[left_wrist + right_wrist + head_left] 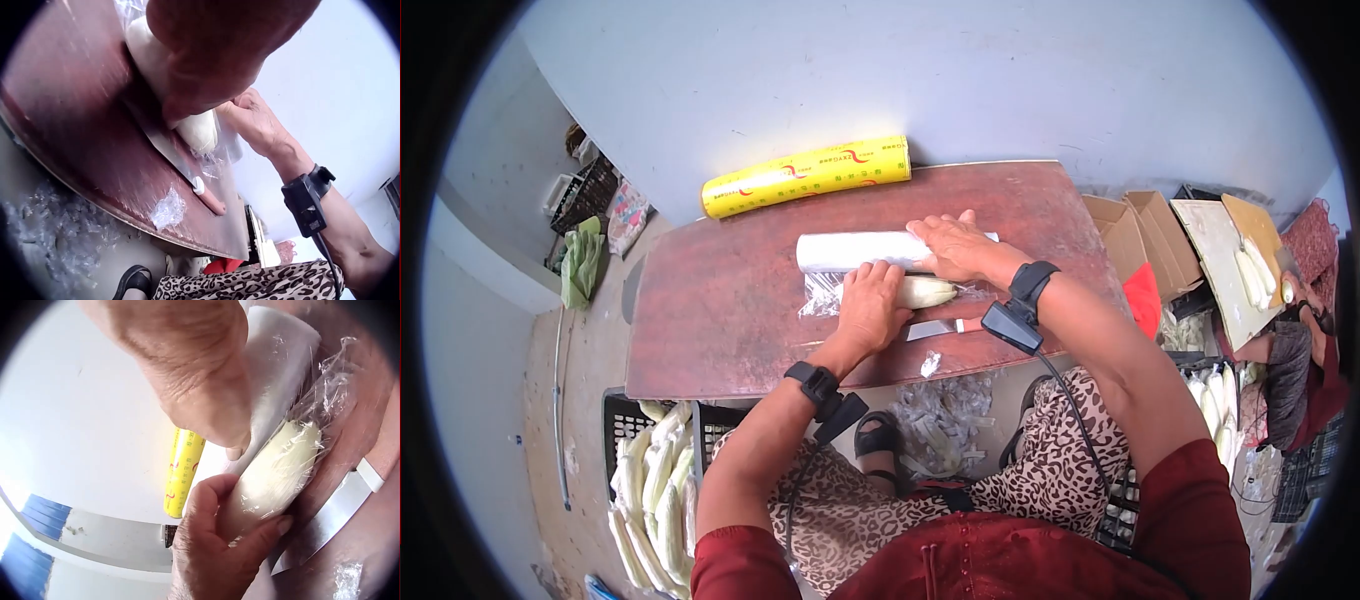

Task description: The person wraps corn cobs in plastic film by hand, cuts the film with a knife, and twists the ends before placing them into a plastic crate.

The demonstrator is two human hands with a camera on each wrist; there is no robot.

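Note:
A pale ear of corn (925,292) lies on the table in front of a white roll of plastic film (850,251), with clear film around it. My left hand (872,310) grips the corn, fingers and thumb curled round it in the right wrist view. On the roll's right part rests my right hand (958,248), fingers extended in the head view. A knife (340,509) lies beside the corn, blade towards the left hand. Loose film (334,387) sticks out past the corn's end.
A yellow printed tube (810,177) lies along the table's back edge. Crumpled film (169,208) sits near the front edge. Crates of corn (662,480) stand at the lower left and right. Cardboard boxes (1135,240) and another person's arm (1305,300) are at the right.

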